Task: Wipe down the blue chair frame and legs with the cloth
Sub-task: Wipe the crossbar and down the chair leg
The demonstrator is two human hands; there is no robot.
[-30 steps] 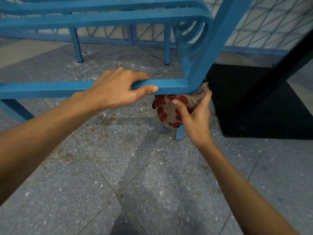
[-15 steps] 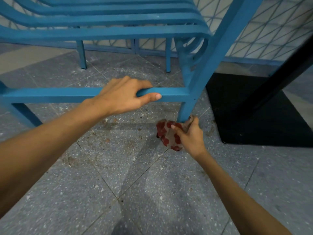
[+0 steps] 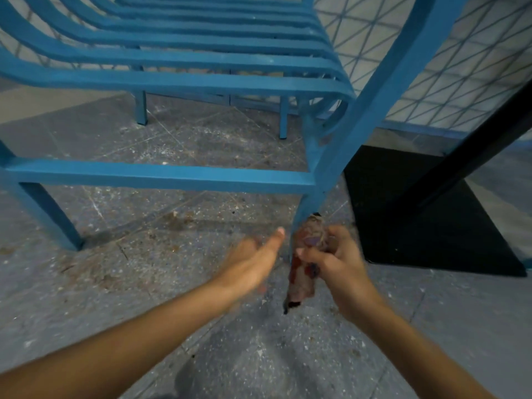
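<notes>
Head view: two bare forearms reach forward and down toward the foot of a blue chair; both hands are somewhat blurred.
Right hand (image 3: 336, 260): fingers and thumb are curled round a cloth and grip it at its middle, just right of the chair's near leg.
Left hand (image 3: 253, 260): fingers lie straight and together, palm turned toward the right hand, thumb pointing up. It holds nothing and sits just left of the cloth, apart from the chair.
Cloth (image 3: 300, 279): a bunched rag, pale with red patches. It hangs lengthwise from the right hand's grip, its lower end dangling above the floor and its upper end up against the bottom of the near leg.
Near leg (image 3: 309, 204): blue and slanted, it rises into a long diagonal frame bar toward the top right.
Crossbar (image 3: 161, 175): a blue rail running level from the near leg leftward to the front left leg (image 3: 49, 217).
Seat slats (image 3: 172, 82): curved blue bars in rows above the crossbar, bending down at the right end.
Back legs (image 3: 141, 108): two short blue uprights stand on the floor behind.
Floor (image 3: 144, 283): grey speckled tiles with brown grit and dust under the chair.
Black base plate (image 3: 417, 226): flat on the floor just right of the near leg, with a black post (image 3: 475, 145) slanting up from it.
Mesh fence (image 3: 460, 67): pale diamond grid with a blue rail behind.
</notes>
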